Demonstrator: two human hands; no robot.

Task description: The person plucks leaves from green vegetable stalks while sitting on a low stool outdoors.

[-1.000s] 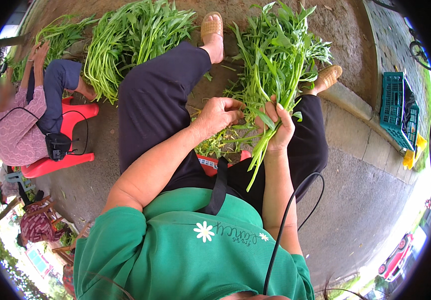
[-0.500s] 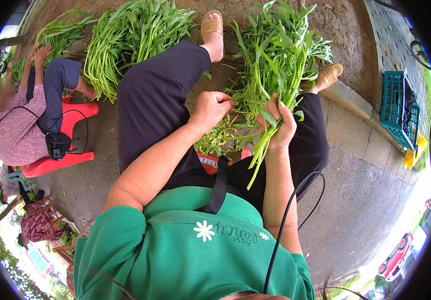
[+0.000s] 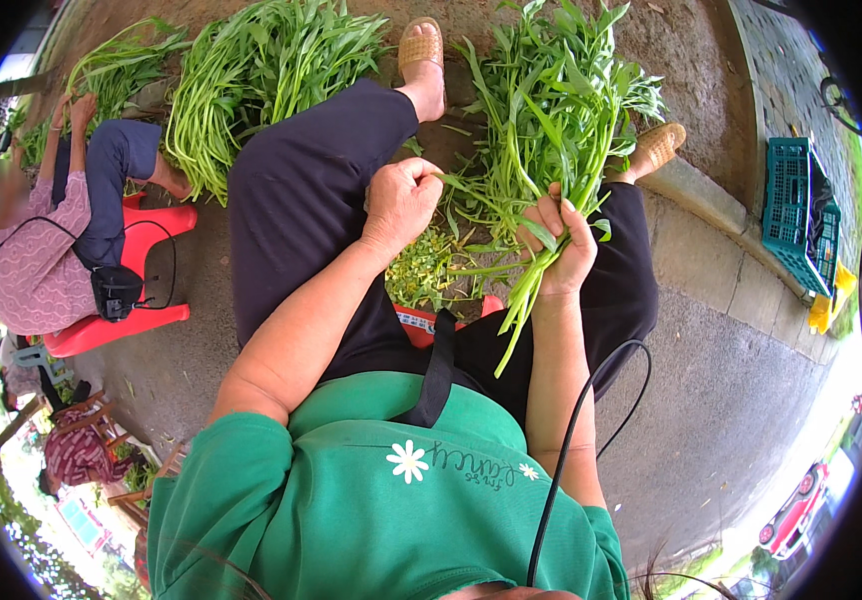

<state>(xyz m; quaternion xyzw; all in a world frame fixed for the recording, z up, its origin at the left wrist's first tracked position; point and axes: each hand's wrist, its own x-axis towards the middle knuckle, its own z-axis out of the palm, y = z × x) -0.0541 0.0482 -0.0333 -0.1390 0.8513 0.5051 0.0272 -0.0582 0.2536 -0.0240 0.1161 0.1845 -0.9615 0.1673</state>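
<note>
My right hand [image 3: 563, 245] is closed round a bunch of long-stemmed leafy greens [image 3: 523, 295], which look like water spinach. Their pale cut ends hang toward my lap, and the leaves point away from me. To the left, my left hand [image 3: 403, 205] is pinched, with a thin green stem [image 3: 459, 186] at its fingertips. Between my feet lies a heap of the same greens [image 3: 551, 110], partly hidden by the bunch. Below and between my hands, trimmed leaves and yellowish scraps [image 3: 423, 268] cover the ground.
A bigger pile of greens [image 3: 271, 80] lies beyond my left knee. At far left a person [image 3: 41, 250] sits on a red plastic stool [image 3: 161, 230], hands on more greens. A teal crate [image 3: 789, 215] stands by the kerb [image 3: 701, 200] at right. A black cable [image 3: 591, 385] loops by my right arm.
My left hand has moved a little left and away from me, off the heap's edge, the thin stem at its fingertips. My right hand and its bunch have stayed nearly still.
</note>
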